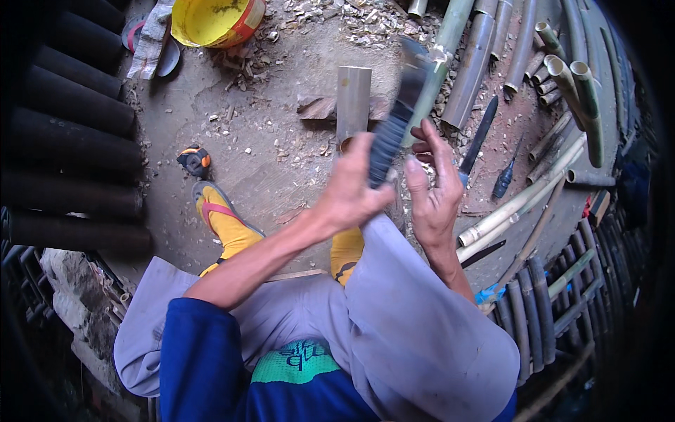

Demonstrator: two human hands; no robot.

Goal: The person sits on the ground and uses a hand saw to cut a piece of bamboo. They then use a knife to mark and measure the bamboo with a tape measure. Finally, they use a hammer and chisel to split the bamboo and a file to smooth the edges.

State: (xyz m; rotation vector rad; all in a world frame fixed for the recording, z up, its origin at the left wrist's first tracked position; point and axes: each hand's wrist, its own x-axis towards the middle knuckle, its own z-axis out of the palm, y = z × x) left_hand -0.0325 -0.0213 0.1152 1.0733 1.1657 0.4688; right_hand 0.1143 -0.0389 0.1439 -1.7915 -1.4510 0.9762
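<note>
My left hand (355, 179) is closed round the dark wrapped handle of a chopping knife (388, 144). Its wide blade points up and away, smeared by motion. Just right of it, my right hand (436, 190) has its thumb and fingers apart, with the fingertips beside the lower end of a green bamboo pole (429, 91). Whether they touch the pole I cannot tell. A short pale bamboo piece (354, 98) rests across a rough wood block (316, 108). Beyond my right hand lies a long dark-bladed knife (481, 133), its blue handle partly hidden.
An orange and black tape measure (195, 161) lies near my sandalled foot (228, 218). A yellow bucket (214, 24) stands far left amid wood chips. Dark tubes (77, 162) line the left; bamboo lengths (474, 67) crowd the right, near a thin pointed tool (503, 181).
</note>
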